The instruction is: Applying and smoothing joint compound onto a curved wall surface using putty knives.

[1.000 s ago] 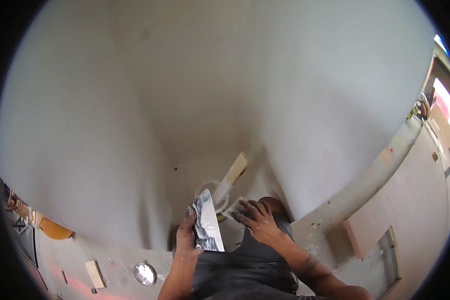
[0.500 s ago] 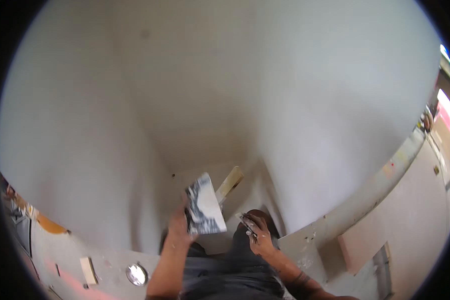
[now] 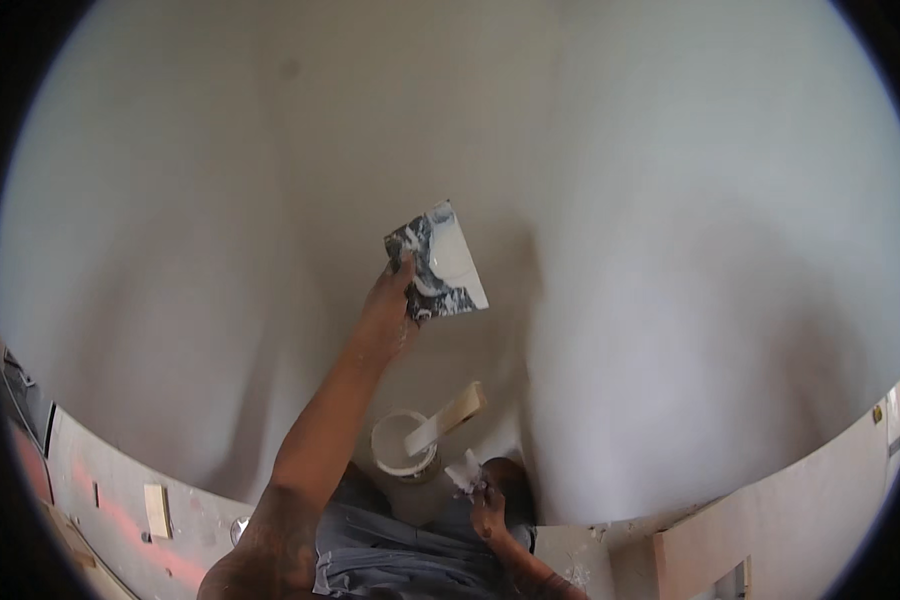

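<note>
Left hand (image 3: pixel 385 300): fingers clamped on blade (image 3: pixel 436 265), frame centre. Right hand (image 3: pixel 487 508): fingers pinching scraper (image 3: pixel 465 466), lower centre. Risk: paste (image 3: pixel 453 248) could slide off blade if tilted steeply; left forearm (image 3: pixel 325 410), swung low, might knock paddle (image 3: pixel 460 408) leaning in bucket (image 3: pixel 374 442).

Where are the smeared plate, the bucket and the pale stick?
Smeared plate (image 3: pixel 438 265): head view, near the middle of its broad face.
Bucket (image 3: pixel 407 471): head view, on its near rim.
Pale stick (image 3: pixel 448 416): head view, about midway along its length.
</note>
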The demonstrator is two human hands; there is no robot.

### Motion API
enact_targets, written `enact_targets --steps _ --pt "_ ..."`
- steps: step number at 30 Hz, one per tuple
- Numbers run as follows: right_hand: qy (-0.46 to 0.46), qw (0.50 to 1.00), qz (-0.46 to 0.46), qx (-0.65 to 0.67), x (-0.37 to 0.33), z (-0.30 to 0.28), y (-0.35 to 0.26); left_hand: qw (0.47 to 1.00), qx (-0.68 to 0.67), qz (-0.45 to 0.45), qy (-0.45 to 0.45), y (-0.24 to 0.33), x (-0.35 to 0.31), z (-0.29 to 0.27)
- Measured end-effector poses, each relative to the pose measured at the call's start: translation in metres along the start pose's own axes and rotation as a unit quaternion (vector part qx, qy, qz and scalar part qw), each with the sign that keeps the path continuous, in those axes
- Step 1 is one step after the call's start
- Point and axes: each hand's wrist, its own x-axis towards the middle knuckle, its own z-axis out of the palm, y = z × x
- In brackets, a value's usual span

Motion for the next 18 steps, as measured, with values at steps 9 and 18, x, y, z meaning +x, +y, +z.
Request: enact_targets --steps 9,18 --pt "0.043 0.992 0.096 0.075 -0.006 0.009 0.159 0.931 0.269 0.218 -0.119 0.047 0.147 0.099" --pt "0.005 0.998 0.017 0.066 0.032 0.029 0.096 0.924 0.275 0.254 -0.074 0.047 0.259 0.146"
